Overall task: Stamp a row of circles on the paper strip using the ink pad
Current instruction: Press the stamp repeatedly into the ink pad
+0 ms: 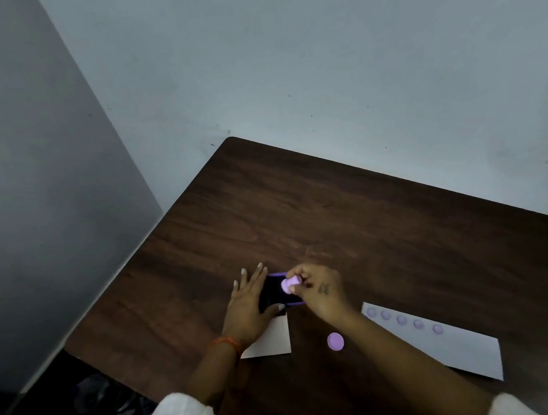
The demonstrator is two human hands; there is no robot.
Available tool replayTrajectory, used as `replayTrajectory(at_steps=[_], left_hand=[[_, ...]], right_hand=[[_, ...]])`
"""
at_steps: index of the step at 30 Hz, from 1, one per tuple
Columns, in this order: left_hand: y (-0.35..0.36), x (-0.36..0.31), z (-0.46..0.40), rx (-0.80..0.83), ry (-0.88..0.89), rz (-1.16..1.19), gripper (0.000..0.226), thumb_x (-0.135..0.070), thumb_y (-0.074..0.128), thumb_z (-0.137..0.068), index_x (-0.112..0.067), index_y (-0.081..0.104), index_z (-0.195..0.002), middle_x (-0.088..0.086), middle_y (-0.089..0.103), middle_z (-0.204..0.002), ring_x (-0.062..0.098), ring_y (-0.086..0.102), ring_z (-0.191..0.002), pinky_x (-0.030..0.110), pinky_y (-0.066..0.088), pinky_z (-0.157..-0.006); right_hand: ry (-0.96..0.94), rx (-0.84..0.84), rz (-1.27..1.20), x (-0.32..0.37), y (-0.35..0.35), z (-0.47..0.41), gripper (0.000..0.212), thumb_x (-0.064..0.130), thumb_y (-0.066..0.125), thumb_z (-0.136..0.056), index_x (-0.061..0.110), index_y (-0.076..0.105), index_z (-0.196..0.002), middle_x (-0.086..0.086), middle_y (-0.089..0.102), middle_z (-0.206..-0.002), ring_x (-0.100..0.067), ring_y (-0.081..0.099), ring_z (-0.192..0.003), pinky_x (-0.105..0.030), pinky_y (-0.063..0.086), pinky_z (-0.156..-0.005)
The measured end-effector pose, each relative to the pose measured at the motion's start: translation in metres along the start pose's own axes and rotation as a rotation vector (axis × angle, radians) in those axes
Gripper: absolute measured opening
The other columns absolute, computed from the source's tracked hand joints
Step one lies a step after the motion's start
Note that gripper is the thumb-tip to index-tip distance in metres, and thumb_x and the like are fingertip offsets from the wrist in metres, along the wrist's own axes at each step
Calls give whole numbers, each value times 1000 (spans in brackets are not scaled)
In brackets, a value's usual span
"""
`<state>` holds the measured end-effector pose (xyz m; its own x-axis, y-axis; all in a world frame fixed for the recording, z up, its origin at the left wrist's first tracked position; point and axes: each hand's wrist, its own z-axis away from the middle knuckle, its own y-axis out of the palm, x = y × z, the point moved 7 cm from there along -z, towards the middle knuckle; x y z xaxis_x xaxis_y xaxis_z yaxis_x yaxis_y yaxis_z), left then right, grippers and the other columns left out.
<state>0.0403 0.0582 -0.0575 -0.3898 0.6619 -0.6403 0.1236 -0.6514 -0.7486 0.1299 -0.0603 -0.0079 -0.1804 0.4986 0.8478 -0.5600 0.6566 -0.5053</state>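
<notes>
A dark ink pad [274,295] in a purple case lies near the middle of the brown table. My left hand [250,305] rests flat on its left side, fingers spread, thumb along its near edge. My right hand [320,289] pinches a small lilac round stamp [289,284], tilted over the pad's right part. To the right lies the white paper strip [455,347] with several purple circles [402,320] in a row along its far edge.
A lilac round cap [335,341] sits on the table between my forearms. A white card [271,340] lies under my left wrist, just in front of the pad. The table [336,220] meets the wall behind; its left edge drops to a dark floor.
</notes>
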Motion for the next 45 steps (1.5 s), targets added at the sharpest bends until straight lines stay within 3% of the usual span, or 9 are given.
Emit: replayTrajectory(at_steps=[4,9,15,21,27,32,36,41,45], left_hand=[[1,4,-2,-16,22,2,71,-31,59,-88,-19,20,-146,1,17,-158,26,-1,-147,38,-2,-119],[3,7,-3,-62,29,29,69,-30,60,-87,-20,24,-145,0,20,-157,24,1,-147,36,-3,-119],[3,6,-4,-84,47,17,69,-33,59,-87,-19,24,-145,-1,20,-157,24,1,-147,35,-3,-118],[4,7,-9,-62,29,21,69,-32,60,-87,-21,24,-145,-3,19,-157,23,-1,-147,36,-3,-119],[7,11,-6,-32,10,48,69,-35,61,-86,-22,26,-144,-3,19,-157,23,-1,-147,36,-3,-119],[5,9,-7,-26,1,50,70,-36,60,-86,-21,25,-145,-3,18,-158,23,-2,-147,36,-4,-119],[6,9,-7,-19,-1,47,73,-37,60,-86,-21,22,-146,-2,16,-158,23,-2,-147,35,-4,-118],[6,9,-7,-34,4,49,72,-33,60,-86,-21,22,-146,-1,17,-158,23,-2,-147,33,-5,-118],[5,10,-8,-42,-1,55,72,-32,62,-85,-20,24,-145,-2,18,-158,22,-1,-147,32,-5,-117]], right_hand=[[-334,285,573,18,43,-1,28,6,48,-91,6,59,-117,-15,60,-120,-26,54,-112,-34,45,-92],[-462,359,839,19,54,1,35,9,43,-94,7,45,-129,-15,48,-134,-26,42,-124,-35,40,-100],[-316,198,791,18,57,3,37,7,48,-92,5,45,-128,-15,51,-130,-27,47,-121,-34,43,-99],[-489,374,847,24,53,-2,37,6,46,-91,5,45,-128,-16,50,-133,-27,44,-122,-36,40,-101],[-350,280,614,26,40,-13,19,1,55,-84,3,66,-100,-15,63,-106,-28,60,-98,-38,48,-84],[-405,306,784,27,49,-13,36,8,55,-88,5,51,-123,-14,56,-120,-27,48,-113,-35,42,-91],[-364,320,843,34,53,-17,33,9,54,-89,2,51,-121,-17,55,-121,-30,48,-112,-35,41,-90],[-453,464,955,36,55,-21,34,12,51,-92,1,47,-123,-18,54,-122,-30,48,-113,-38,43,-92],[-382,354,947,34,59,-14,44,12,59,-86,3,45,-126,-18,52,-126,-30,47,-117,-36,43,-95]])
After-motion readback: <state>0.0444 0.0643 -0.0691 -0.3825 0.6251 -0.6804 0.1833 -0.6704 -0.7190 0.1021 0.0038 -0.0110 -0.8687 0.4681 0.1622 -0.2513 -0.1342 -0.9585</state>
